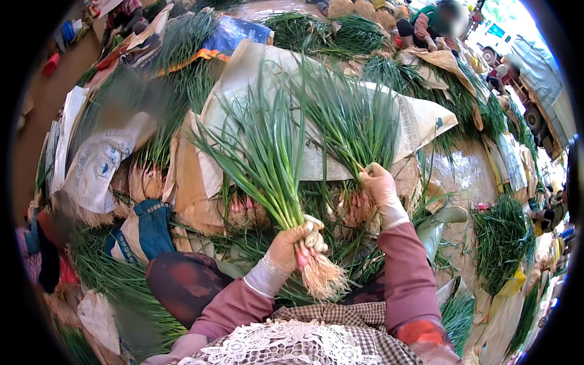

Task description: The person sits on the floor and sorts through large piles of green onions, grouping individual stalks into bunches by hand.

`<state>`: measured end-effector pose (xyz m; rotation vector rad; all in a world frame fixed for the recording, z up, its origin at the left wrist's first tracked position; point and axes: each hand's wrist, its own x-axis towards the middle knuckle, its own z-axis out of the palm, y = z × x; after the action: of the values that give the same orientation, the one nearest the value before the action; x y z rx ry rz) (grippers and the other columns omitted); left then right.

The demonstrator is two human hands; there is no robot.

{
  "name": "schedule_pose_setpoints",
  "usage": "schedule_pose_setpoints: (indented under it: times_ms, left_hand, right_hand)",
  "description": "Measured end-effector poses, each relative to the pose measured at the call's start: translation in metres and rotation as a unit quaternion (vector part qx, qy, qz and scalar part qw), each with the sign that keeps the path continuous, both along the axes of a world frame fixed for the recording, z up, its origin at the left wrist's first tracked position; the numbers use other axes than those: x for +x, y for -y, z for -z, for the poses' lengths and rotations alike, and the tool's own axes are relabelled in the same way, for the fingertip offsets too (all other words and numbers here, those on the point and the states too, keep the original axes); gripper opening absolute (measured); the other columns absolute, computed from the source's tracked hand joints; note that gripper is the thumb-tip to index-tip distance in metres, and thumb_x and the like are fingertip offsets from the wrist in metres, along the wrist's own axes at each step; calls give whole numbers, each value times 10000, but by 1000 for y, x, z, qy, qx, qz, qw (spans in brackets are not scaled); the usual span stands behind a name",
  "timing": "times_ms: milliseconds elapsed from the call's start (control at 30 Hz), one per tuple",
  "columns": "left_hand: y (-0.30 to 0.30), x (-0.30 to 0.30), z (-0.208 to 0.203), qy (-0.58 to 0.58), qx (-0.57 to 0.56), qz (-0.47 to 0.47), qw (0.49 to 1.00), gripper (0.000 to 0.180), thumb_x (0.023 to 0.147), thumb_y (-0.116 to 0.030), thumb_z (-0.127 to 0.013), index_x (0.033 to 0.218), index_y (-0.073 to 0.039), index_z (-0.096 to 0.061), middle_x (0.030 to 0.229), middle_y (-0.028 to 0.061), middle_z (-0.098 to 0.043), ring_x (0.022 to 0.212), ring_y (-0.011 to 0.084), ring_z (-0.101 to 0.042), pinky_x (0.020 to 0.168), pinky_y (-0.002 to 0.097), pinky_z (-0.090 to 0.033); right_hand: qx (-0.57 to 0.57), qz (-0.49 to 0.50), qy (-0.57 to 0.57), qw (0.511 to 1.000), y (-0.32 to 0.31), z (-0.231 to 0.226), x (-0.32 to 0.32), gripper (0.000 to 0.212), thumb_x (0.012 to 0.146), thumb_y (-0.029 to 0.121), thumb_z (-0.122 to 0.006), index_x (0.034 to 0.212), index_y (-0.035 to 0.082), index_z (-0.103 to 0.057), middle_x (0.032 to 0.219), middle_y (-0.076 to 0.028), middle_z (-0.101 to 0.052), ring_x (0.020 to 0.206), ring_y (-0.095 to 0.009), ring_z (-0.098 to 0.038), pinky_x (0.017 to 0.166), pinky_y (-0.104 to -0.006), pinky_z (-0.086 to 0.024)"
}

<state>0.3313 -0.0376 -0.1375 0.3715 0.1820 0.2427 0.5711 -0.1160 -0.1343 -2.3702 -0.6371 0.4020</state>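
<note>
My left hand (291,246), in a thin pale glove, is wrapped round a bunch of spring onions (274,161) just above its roots. The long green leaves fan up and away, while pinkish white bulbs and shaggy pale roots (322,277) stick out below my fist. Farther forward and to the right, my right hand (380,187), gloved too, closes on stems of another clump of spring onions (356,125). That clump's leaves lie over a pale woven sack (243,79). Bulbs and roots (356,210) of more onions show beneath the sack's near edge.
Spring onion heaps surround me, with a blue and white sack (146,234) at left and a large loose pile (504,234) at right. A pale green boot (444,228) stands beyond my right forearm. Other people (429,27) sit among heaps farther back, near a truck (541,91).
</note>
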Motion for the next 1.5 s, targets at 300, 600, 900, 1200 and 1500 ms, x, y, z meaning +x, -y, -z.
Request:
schedule_pose_setpoints:
  times_ms: [300,600,900,1200,1500]
  left_hand:
    - [-4,9,42,-232,13,-52,971,228,820,-180,-469,896,27,-529,841,147,-583,744,246,-570,725,353,-472]
    - [-6,-4,-4,-132,65,-64,987,244,811,-182,-480,916,37,-501,628,35,-497,579,178,-503,582,305,-442]
    - [-8,6,29,-135,-55,-18,989,222,821,-148,-441,933,36,-497,833,133,-568,863,266,-545,829,411,-418]
    - [8,11,32,-179,-63,9,982,209,831,-166,-448,894,17,-525,730,114,-555,629,225,-546,683,361,-466]
    - [13,-1,7,-4,-49,8,999,227,818,-270,-466,718,-68,-442,697,74,-474,663,208,-466,678,365,-387]
  right_hand:
    - [105,-87,103,985,24,31,-126,191,792,257,-529,797,67,-504,642,-91,-549,560,-209,-531,531,-314,-417]
    - [70,-64,103,990,21,27,-78,259,733,302,-585,863,79,-559,784,-97,-579,719,-227,-550,670,-319,-434]
    - [65,-60,-90,992,21,16,-49,233,750,291,-571,777,63,-535,671,-79,-536,571,-197,-498,577,-315,-419]
    - [167,65,-425,887,24,46,-99,441,851,422,-347,720,53,-551,608,-1,-506,531,-99,-425,501,-245,-345]
    - [-82,-122,24,989,-18,30,-118,284,764,355,-473,820,94,-568,800,-146,-573,757,-336,-534,673,-375,-419]
